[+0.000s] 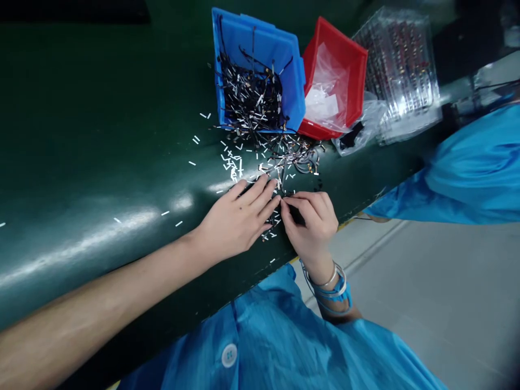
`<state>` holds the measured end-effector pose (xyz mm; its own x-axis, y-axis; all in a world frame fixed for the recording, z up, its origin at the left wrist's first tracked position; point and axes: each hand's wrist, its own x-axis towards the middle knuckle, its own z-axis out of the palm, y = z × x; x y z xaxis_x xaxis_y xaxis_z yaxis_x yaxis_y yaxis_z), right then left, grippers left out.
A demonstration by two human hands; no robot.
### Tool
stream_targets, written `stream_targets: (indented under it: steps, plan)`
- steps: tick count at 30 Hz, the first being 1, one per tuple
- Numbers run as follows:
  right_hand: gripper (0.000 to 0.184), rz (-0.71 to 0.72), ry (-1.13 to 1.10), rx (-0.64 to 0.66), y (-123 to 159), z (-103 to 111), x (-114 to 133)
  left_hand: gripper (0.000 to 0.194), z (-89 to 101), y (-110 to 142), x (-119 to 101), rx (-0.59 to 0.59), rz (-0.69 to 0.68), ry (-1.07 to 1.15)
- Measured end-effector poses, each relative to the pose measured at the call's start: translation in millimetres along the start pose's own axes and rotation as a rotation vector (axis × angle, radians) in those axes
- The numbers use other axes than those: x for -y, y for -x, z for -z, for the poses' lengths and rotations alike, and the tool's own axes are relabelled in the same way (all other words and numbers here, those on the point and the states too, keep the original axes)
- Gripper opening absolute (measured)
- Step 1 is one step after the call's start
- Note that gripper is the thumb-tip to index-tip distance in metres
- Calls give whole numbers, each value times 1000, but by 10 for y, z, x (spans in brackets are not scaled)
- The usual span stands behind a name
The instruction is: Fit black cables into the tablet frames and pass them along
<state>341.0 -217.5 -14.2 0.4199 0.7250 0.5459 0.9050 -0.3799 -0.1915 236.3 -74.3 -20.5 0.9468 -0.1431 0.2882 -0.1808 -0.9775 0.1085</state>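
Observation:
My left hand (242, 219) lies flat, palm down, on the green tabletop, its fingers stretched towards a spread of small white strips (232, 165). Close to its fingertips, my right hand (311, 219) makes a pinch with thumb and forefinger; whatever sits between them is too small to make out. Just beyond both hands is a loose heap of short dark cables (294, 151) with small connectors at their ends. More white strips (268, 235) lie beside and partly under my left hand.
A blue bin (292, 81) full of dark cables stands behind the heap. Right of it are a red bin (357, 81) holding clear plastic bags and a stack of clear trays (402, 70). Another person's blue sleeve (479, 168) reaches in at the right, near the table edge.

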Motion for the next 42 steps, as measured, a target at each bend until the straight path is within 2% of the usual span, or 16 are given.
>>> stream_targets:
  steps: [7,15,21,24,26,28,31,35,39,42]
  plan:
    - [9,-27,-61,9,15,39,-9,43,12,-5,8,5,-3,-6]
    - [11,-162,-132,10,33,61,-38,44,20,-14,-3,11,3,12]
    - [11,14,-155,93,-46,49,-163,42,27,-12,37,-9,6,9]
    - [10,43,-193,127,-87,43,-201,35,71,19,-15,-79,5,-23]
    - [10,36,-219,134,-95,43,-209,33,95,65,-131,-142,-18,-22]
    - [10,9,-244,116,-88,52,-216,35,99,127,-288,-152,-58,10]
    - [9,-91,-272,86,-48,87,-233,39,83,228,-476,-52,-44,74]
    - [11,-273,-226,119,57,166,-260,40,135,346,-463,54,-7,181]
    - [16,-347,-129,155,165,267,-314,34,224,382,-402,0,5,266]
    - [14,-302,-202,138,199,340,-425,34,230,326,-526,-44,102,241]
